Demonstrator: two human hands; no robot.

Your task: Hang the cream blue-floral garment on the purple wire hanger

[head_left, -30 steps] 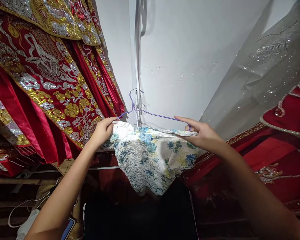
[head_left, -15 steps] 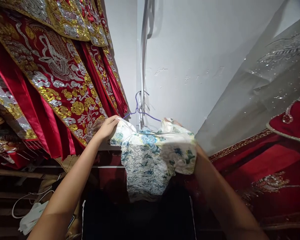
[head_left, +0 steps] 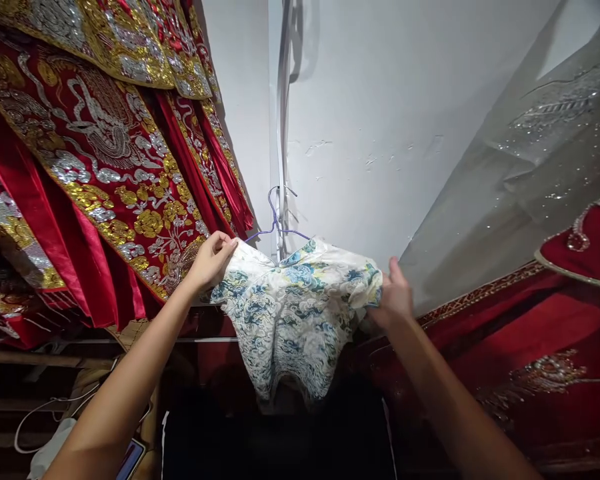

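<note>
A short-sleeved floral top (head_left: 300, 313), white with blue and some yellow flowers, hangs on a thin purple hanger (head_left: 273, 217). My left hand (head_left: 211, 260) pinches the top at its left shoulder, close to the end of the hanger. At the other sleeve's cuff is my right hand (head_left: 396, 297), somewhat blurred, with a finger stretched upward and apart. Part of that hand is hidden at the sleeve edge, so contact there is unclear. Between the two shoulders, the hanger's hook rises in front of a narrow white upright pole (head_left: 282, 133).
Red robes with gold and silver embroidery (head_left: 115, 153) hang at the left. At the right are a sheer sparkly white fabric (head_left: 545, 160) and a beaded red garment (head_left: 530, 360). A phone (head_left: 131, 460) and a white cable (head_left: 25, 427) lie at lower left.
My right hand has moved from behind the top's right shoulder out to the sleeve cuff. The right sleeve now lies spread outward, and the top's body hangs more open. My left hand keeps its pinch.
</note>
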